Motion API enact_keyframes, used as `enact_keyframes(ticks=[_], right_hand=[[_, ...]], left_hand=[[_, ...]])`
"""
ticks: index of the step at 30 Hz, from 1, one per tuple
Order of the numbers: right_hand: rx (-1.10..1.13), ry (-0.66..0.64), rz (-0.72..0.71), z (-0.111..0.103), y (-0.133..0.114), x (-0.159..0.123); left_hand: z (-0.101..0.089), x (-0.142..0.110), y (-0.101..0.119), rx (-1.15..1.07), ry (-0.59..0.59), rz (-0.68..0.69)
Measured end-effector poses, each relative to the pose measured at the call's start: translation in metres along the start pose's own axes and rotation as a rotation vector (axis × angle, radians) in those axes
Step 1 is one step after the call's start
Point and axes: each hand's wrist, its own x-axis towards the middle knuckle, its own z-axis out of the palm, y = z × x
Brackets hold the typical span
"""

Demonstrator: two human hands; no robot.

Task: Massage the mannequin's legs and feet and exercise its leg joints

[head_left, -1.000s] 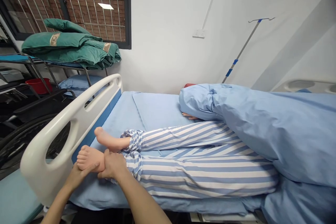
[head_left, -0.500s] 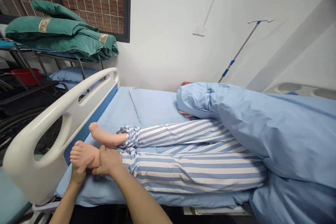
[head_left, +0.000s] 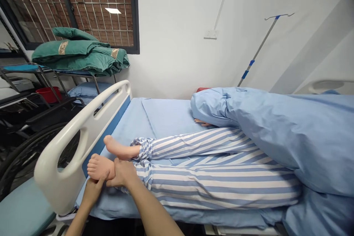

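On the bed lies a figure with smooth, manikin-like feet, in blue-and-white striped trousers [head_left: 221,184]. My right hand [head_left: 124,172] is wrapped round the ankle of the near foot [head_left: 100,166], just below the gathered trouser cuff [head_left: 144,171]. Lower on the same foot, my left hand [head_left: 95,188] grips the near side by the heel, its thumb on top and its fingers hidden underneath. The far foot [head_left: 121,149] rests beyond, toes toward the footboard, touched by neither hand. A blue quilt [head_left: 265,121] covers the upper body, and a few fingers [head_left: 202,122] peek from its edge.
A white footboard [head_left: 59,151] rises close to the toes. Behind it are a wheelchair [head_left: 35,132], green folded bedding [head_left: 83,55] and a red bucket [head_left: 49,94]. An IV pole [head_left: 261,46] leans in view by the wall. A pale green surface [head_left: 24,208] lies at lower left.
The view has shifted, so the scene sits farther right and a little lower. Both hands keep hold of the near foot, whose position on the bed looks nearly unchanged.
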Motion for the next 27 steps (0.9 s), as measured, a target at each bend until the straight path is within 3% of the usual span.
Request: enact_keyframes(ticks=[3,6,9,13,15,20,22,24,27], right_hand=[[0.096,0.027,-0.024,-0.002,0.005,0.000],[0.317,0.094,-0.043,-0.004,0.010,0.001],[0.506,0.178,-0.023,-0.011,0.016,0.000],[0.534,0.237,-0.017,-0.033,0.033,-0.010],[0.529,0.252,-0.014,-0.046,0.047,-0.018],[0.514,0.270,0.068,-0.069,0.098,-0.043],[0.496,0.248,0.132,-0.071,0.116,-0.053],[0.458,0.211,0.171,-0.071,0.128,-0.062],[0.368,0.165,0.143,-0.069,0.134,-0.072]], left_hand=[[0.010,-0.024,0.002,-0.065,-0.101,-0.162],[0.030,-0.052,0.004,-0.183,-0.126,-0.252],[0.052,-0.074,0.014,-0.241,-0.109,-0.250],[0.067,-0.083,0.031,-0.218,-0.242,-0.218],[0.063,-0.080,0.037,-0.218,-0.232,-0.230],[0.025,-0.062,0.046,-0.026,0.080,-0.196],[0.010,-0.055,0.050,0.081,0.155,-0.177],[0.001,-0.050,0.055,0.182,0.174,-0.163],[0.002,-0.050,0.064,0.382,0.144,-0.177]])
